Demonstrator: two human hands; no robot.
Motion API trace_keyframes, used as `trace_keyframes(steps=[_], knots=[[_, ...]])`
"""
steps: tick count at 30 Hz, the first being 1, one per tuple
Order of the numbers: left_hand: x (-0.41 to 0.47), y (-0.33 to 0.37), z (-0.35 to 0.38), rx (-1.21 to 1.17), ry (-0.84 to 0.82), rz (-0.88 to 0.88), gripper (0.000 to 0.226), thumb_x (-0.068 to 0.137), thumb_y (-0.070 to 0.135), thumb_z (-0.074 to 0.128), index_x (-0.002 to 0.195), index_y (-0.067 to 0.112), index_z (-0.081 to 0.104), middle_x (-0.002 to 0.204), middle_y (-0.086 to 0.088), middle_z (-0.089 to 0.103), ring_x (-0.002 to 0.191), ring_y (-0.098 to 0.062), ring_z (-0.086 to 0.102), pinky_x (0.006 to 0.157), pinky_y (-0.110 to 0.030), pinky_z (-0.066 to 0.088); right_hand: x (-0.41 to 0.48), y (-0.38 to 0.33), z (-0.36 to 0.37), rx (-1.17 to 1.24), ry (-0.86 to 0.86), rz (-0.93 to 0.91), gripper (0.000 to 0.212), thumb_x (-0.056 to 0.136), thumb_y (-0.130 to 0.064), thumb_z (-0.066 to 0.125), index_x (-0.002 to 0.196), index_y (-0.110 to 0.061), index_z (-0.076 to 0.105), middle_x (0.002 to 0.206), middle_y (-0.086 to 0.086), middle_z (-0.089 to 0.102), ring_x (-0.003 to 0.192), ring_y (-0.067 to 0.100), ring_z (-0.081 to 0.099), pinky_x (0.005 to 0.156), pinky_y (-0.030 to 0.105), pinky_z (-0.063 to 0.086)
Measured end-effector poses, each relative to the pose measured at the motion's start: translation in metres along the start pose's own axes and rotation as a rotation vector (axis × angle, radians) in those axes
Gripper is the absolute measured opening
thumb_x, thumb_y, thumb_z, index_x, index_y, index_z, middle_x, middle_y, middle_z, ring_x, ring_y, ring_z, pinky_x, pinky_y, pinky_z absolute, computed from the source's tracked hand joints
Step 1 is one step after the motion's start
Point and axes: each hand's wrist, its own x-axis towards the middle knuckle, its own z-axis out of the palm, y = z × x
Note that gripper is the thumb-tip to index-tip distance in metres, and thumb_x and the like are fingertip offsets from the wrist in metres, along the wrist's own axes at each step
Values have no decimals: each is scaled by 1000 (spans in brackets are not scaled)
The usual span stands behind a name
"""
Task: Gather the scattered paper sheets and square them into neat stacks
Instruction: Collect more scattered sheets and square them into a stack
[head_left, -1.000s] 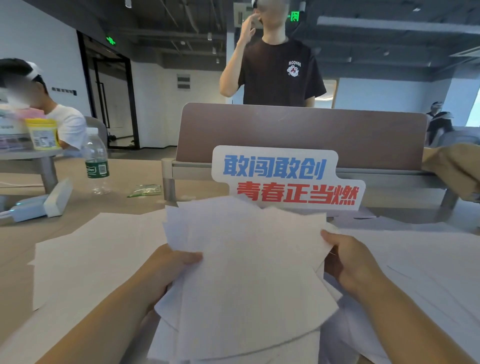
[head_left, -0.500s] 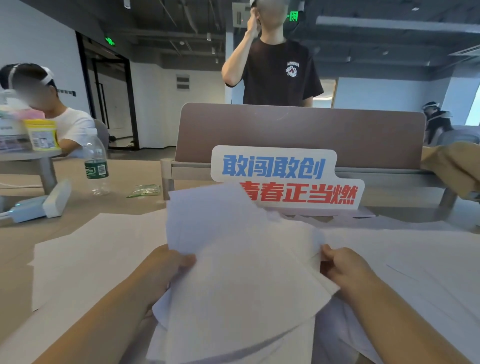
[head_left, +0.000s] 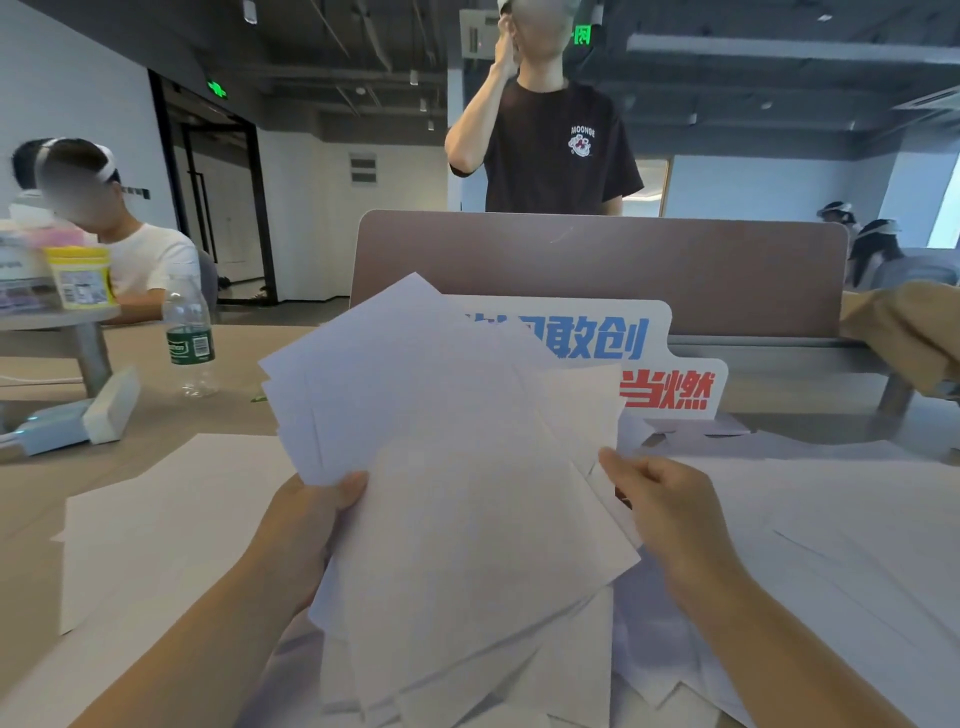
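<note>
Between both hands, near centre: fanned bundle of paper sheets (head_left: 457, 493) now raised higher and tilted left versus half second ago, covering left part of sign (head_left: 644, 358) (earlier fully readable). Left hand (head_left: 306, 525) grips bundle's left edge, thumb on top; right hand (head_left: 660, 504) pinches right edge. Sheets white, blank, corners splayed unevenly. More loose sheets (head_left: 171, 519) flat on desk (head_left: 31, 483) left and right. Sign shows "敢创" blue, "当燃" red. Far person's black shirt (head_left: 561, 150) reads "MOONGE". Bottle (head_left: 189, 338) far left, green label.
</note>
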Motion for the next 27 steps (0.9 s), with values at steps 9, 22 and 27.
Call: trace_keyframes(steps=[9,22,27], knots=[[2,-5,2,21,-38,-61,24,86,-3,54,106,4,64,93,-16,73,78,-30,68,70,-36,52,0,-1,-9,-301,209,-364,14,91,-12,58,80,-6,64,69,0,59,62,7,50,55,6,32],[5,-7,-6,189,46,-183,15,85,-9,52,92,-1,63,86,-21,68,73,-31,64,64,-34,49,29,-57,-86,-147,719,-514,22,91,-19,43,102,-8,59,94,18,64,85,36,59,79,41,45],[6,-2,-10,229,26,-245,17,83,-6,56,97,-4,64,92,-22,67,80,-36,63,71,-37,50,30,-72,-116,54,597,-276,12,78,-9,41,75,-17,48,59,6,35,50,23,32,68,35,35]])
